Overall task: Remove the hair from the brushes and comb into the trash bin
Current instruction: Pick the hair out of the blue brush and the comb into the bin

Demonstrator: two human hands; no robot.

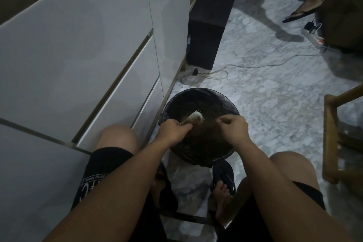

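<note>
While over bin (200,94), fingers (182,127) round brush (193,117).

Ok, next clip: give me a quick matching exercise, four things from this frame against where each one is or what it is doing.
Things:
1. left hand
2. right hand
3. trash bin
4. power strip

Places or states:
A. on the marble floor, far right, by someone's feet
B. grips the brush
C. on the floor between the knees, dark liner inside
D. fingers pinched over the bin, beside the brush

Pairs: 1-B, 2-D, 3-C, 4-A
</note>
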